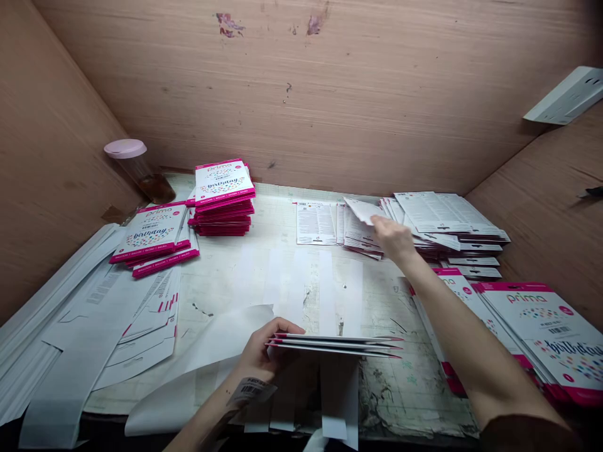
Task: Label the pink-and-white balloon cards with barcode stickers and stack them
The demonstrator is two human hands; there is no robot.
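Observation:
My left hand [264, 348] is closed on a small stack of thin printed packets [336, 345], held level and seen edge-on at the front of the table. A barcode label [249, 390] is stuck on my left wrist. Farther back, my right hand [394, 237] pinches a white printed packet [362, 210] by its near edge; the packet is tilted up over a row of others. The overlapping packets [316, 223] beneath it lie with their text side up. To the right of my right hand rises a pile of text-side-up packets [445, 213].
Pink-and-white "prima birthday" packets are piled at back left [223, 182], left [153, 232] and front right [541, 326]. A lidded jar [141, 169] leans in the corner. Paper strips [75, 370] cover the left side. Wooden panels enclose the table; a socket [565, 97] is on the right.

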